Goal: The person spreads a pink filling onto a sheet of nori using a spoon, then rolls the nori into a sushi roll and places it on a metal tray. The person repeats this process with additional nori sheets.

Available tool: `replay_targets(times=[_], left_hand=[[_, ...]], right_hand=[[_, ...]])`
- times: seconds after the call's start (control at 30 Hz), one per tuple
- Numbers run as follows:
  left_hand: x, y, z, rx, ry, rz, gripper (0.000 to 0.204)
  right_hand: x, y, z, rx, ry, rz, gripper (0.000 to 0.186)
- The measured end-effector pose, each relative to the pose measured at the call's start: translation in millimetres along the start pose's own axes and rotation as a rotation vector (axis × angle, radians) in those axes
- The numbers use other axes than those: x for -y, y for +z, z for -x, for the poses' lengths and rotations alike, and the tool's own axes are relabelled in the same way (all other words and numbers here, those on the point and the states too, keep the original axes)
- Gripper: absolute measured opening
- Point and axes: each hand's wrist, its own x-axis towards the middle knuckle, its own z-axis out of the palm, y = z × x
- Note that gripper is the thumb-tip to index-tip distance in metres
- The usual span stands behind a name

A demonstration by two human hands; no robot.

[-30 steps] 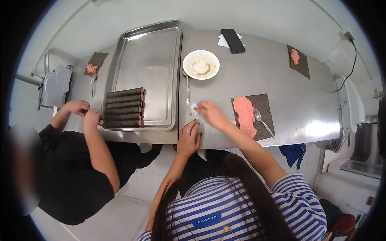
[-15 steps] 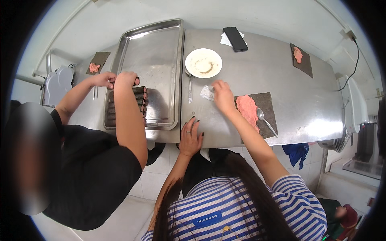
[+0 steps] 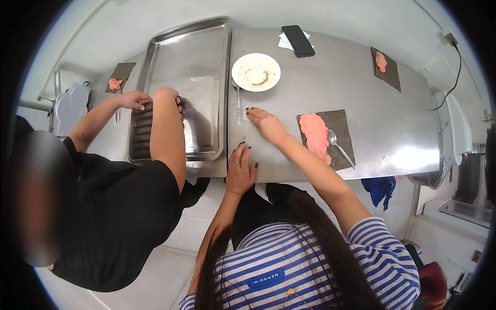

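Observation:
My left hand (image 3: 241,170) lies flat at the front edge of the metal table, fingers spread and holding nothing. My right hand (image 3: 268,126) reaches forward, its fingertips pressing a small white tissue (image 3: 245,115) onto the tabletop; the fingers cover most of it. Just left of the tissue lies a spoon (image 3: 238,106), its upper end by a white bowl (image 3: 256,72) with a brown ring of residue. To the right of my right forearm, a dark seaweed sheet (image 3: 338,124) carries a spread of pink paste (image 3: 314,137). A second spoon (image 3: 338,145) rests on that sheet.
At left, a co-worker's hands (image 3: 137,99) are over dark rolls (image 3: 142,134) in a large metal tray (image 3: 226,103). A black phone (image 3: 298,41) lies on white paper at the back. More seaweed sheets with paste lie far right (image 3: 390,72) and far left (image 3: 124,72).
My right hand has come down onto the tissue and shifted it left, toward the spoon. My left hand stays at the table edge. The co-worker's hands have moved down onto the rolls.

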Motion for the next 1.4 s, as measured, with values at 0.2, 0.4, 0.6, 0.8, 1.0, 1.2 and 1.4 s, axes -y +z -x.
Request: replay_targets(times=[0.2, 0.4, 0.6, 0.8, 1.0, 1.2, 1.4], left_hand=[[3, 1, 0, 0.002, 0.028, 0.010, 0.059], [2, -1, -1, 0.053, 0.012, -0.001, 0.062], [3, 2, 0, 0.020, 0.026, -0.011, 0.061], [5, 0, 5, -0.011, 0.019, 0.038, 0.061], [6, 3, 5, 0.048, 0.003, -0.020, 0.066], [7, 5, 8, 0.045, -0.003, -0.025, 0.059], [6, 5, 4, 0.036, 0.015, -0.021, 0.059]], right_hand=[[36, 1, 57, 0.118, -0.240, 0.012, 0.040], [-46, -31, 50, -0.011, 0.082, 0.208, 0.046], [-35, -24, 36, -0.046, 0.218, 0.240, 0.045], [40, -15, 62, 0.123, -0.136, 0.062, 0.040], [-10, -2, -31, -0.026, 0.052, 0.178, 0.036], [-2, 4, -16, 0.023, -0.033, 0.075, 0.036], [19, 2, 23, 0.043, -0.097, 0.060, 0.036]])
